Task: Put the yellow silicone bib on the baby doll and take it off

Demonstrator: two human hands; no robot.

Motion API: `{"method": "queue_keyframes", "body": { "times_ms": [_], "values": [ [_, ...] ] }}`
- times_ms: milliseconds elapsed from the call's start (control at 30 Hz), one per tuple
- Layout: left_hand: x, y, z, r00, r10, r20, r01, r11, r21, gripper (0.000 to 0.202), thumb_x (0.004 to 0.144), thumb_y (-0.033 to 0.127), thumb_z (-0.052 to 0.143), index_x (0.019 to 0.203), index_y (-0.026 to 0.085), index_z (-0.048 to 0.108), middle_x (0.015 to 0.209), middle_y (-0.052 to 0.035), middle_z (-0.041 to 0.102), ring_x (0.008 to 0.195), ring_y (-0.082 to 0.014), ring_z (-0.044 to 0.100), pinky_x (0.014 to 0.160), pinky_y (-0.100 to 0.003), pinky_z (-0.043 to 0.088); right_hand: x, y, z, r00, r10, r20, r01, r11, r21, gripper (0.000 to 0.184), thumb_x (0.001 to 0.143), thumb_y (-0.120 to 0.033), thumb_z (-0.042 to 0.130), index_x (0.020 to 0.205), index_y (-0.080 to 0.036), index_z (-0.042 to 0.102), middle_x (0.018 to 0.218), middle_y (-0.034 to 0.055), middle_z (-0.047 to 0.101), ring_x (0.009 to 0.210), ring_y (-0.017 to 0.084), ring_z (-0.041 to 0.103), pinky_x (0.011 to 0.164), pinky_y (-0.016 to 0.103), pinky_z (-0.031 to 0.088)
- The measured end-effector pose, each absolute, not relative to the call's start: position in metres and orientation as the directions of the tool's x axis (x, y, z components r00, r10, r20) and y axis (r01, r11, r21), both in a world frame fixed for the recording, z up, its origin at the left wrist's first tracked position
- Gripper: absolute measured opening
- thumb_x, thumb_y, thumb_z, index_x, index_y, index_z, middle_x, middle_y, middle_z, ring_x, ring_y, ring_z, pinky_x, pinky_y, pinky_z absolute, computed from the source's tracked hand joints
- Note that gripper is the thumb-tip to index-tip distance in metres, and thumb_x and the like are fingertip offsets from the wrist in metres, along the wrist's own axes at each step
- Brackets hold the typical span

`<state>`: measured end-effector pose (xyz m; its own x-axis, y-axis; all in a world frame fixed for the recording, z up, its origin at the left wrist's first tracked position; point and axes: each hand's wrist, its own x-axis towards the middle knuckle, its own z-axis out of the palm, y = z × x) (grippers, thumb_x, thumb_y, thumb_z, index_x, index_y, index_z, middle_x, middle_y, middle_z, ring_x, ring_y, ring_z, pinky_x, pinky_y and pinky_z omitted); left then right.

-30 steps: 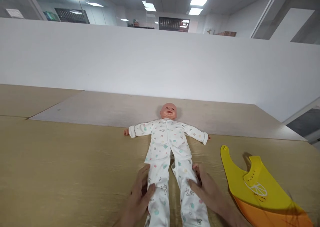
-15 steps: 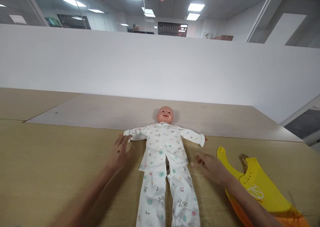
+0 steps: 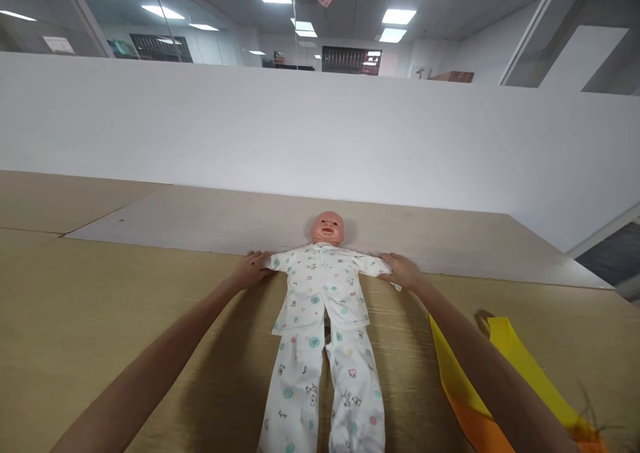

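On the pale wooden tabletop (image 3: 100, 293) in front of us, the plastic baby doll in white pyjamas printed with small coloured motifs (image 3: 323, 306) lies flat on its back, head toward the white partition wall (image 3: 300, 133), legs toward us. We have both arms stretched out. Our left hand (image 3: 251, 268) rests on the end of one sleeve and our right hand (image 3: 403, 271) on the end of the other, so the doll's arms lie spread to the sides. Fingers curve over the cuffs, but at this distance we cannot tell whether they close around them or only press them down. As we judge it, the dressing is done: top closed, trousers on, cloth lying fairly smooth. What remains apart is the yellow and orange silicone bib (image 3: 520, 366), lying on the table near our right forearm, not on the doll.
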<state>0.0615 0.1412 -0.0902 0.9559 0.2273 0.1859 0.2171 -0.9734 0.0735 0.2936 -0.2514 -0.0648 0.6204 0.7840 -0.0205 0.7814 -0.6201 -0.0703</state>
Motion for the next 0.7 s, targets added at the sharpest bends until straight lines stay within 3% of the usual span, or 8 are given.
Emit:
{"method": "queue_keyframes", "body": {
  "times_ms": [133, 300, 433, 500, 567, 600, 700],
  "values": [
    [0.049, 0.14, -0.091, 0.95, 0.239, 0.199, 0.235, -0.971, 0.046, 0.042, 0.084, 0.046, 0.047, 0.114, 0.018, 0.058, 0.103, -0.0126, 0.066, 0.099, -0.0293, 0.057, 0.089, -0.041, 0.043, 0.292, -0.253, -0.064, 0.64, 0.767, 0.049, 0.768, -0.641, 0.007, 0.045, 0.088, -0.04, 0.051, 0.126, -0.015, 0.052, 0.119, 0.0137, 0.054, 0.112, 0.028, 0.049, 0.095, 0.037, 0.036],
    [0.043, 0.125, -0.094, 0.926, 0.305, 0.221, 0.309, -0.951, 0.016, 0.049, 0.083, 0.051, 0.048, 0.117, 0.017, 0.057, 0.107, -0.0154, 0.064, 0.104, -0.034, 0.054, 0.09, -0.047, 0.041, 0.274, -0.251, -0.07, 0.705, 0.702, 0.097, 0.704, -0.71, 0.023, 0.044, 0.09, -0.04, 0.047, 0.128, -0.019, 0.051, 0.12, 0.013, 0.054, 0.112, 0.028, 0.048, 0.094, 0.039, 0.036],
    [0.044, 0.104, -0.094, 0.895, 0.288, 0.341, 0.286, -0.956, 0.059, 0.049, 0.076, 0.044, 0.057, 0.118, 0.018, 0.057, 0.114, -0.0172, 0.061, 0.114, -0.0382, 0.047, 0.096, -0.055, 0.035, 0.252, -0.244, -0.07, 0.769, 0.62, 0.157, 0.625, -0.78, 0.024, 0.047, 0.087, -0.03, 0.05, 0.132, -0.02, 0.046, 0.129, 0.0151, 0.049, 0.118, 0.032, 0.044, 0.095, 0.046, 0.036],
    [0.05, 0.093, -0.089, 0.884, 0.241, 0.401, 0.184, -0.967, 0.176, 0.046, 0.074, 0.032, 0.057, 0.117, 0.019, 0.057, 0.119, -0.0146, 0.06, 0.119, -0.0352, 0.045, 0.101, -0.053, 0.033, 0.246, -0.236, -0.068, 0.773, 0.61, 0.175, 0.63, -0.772, -0.089, 0.049, 0.082, -0.024, 0.052, 0.131, -0.019, 0.049, 0.132, 0.0153, 0.048, 0.123, 0.034, 0.04, 0.099, 0.05, 0.032],
    [0.064, 0.085, -0.08, 0.865, 0.273, 0.42, 0.106, -0.919, 0.379, 0.044, 0.074, 0.02, 0.049, 0.117, 0.018, 0.057, 0.12, -0.0118, 0.061, 0.119, -0.0295, 0.047, 0.104, -0.048, 0.034, 0.246, -0.221, -0.064, 0.761, 0.624, 0.178, 0.647, -0.71, -0.278, 0.051, 0.08, -0.023, 0.054, 0.131, -0.016, 0.05, 0.134, 0.015, 0.047, 0.127, 0.034, 0.038, 0.104, 0.051, 0.029],
    [0.074, 0.082, -0.076, 0.849, 0.343, 0.403, 0.111, -0.86, 0.499, 0.044, 0.074, 0.016, 0.045, 0.117, 0.016, 0.057, 0.12, -0.0111, 0.062, 0.118, -0.0271, 0.049, 0.104, -0.046, 0.036, 0.248, -0.211, -0.062, 0.754, 0.633, 0.176, 0.647, -0.669, -0.367, 0.052, 0.081, -0.023, 0.053, 0.132, -0.014, 0.049, 0.135, 0.0145, 0.047, 0.127, 0.032, 0.039, 0.107, 0.047, 0.03],
    [0.111, 0.076, -0.067, 0.827, 0.448, 0.339, 0.169, -0.774, 0.611, 0.046, 0.079, 0.014, 0.037, 0.12, 0.013, 0.056, 0.112, -0.0121, 0.066, 0.11, -0.0254, 0.056, 0.1, -0.045, 0.041, 0.261, -0.175, -0.059, 0.761, 0.628, 0.161, 0.608, -0.606, -0.513, 0.049, 0.089, -0.023, 0.04, 0.136, -0.01, 0.043, 0.134, 0.0132, 0.049, 0.123, 0.021, 0.047, 0.105, 0.035, 0.037]
  ]
}}
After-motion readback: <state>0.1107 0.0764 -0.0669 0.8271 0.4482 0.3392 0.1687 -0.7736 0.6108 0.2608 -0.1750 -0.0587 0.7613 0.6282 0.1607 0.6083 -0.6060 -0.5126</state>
